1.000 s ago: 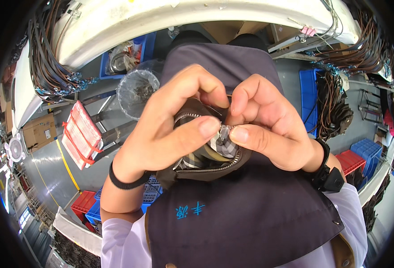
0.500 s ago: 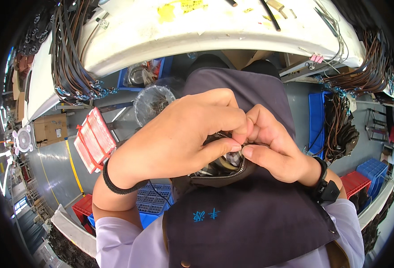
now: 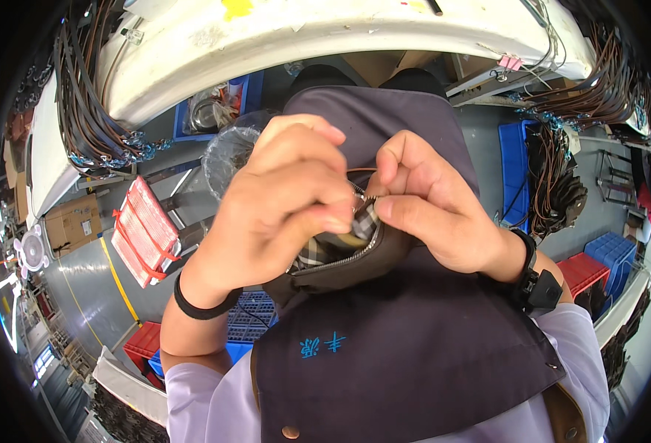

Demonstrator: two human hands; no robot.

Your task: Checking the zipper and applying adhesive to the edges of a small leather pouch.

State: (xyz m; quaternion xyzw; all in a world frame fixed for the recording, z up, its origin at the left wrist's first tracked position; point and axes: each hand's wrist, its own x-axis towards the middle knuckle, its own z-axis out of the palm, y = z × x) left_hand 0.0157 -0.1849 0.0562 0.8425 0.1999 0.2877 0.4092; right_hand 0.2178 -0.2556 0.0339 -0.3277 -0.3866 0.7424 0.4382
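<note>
Both hands at an open dark brown zippered pouch [image 3: 325, 283], which lies between and below the fingers. Right hand [image 3: 443, 218]: thumb and bent forefinger pinch the pouch's rim beside the zipper teeth [image 3: 348, 261]. Left hand [image 3: 285, 196]: fingers curl toward the thumb over the pouch mouth, slightly blurred; whether they grip anything cannot be told. Checked lining [image 3: 312, 253] shows just below the left thumb. Nearer the body than the fingers, a dark apron [image 3: 414, 347]; well beyond them, a white worktable [image 3: 325, 33].
</note>
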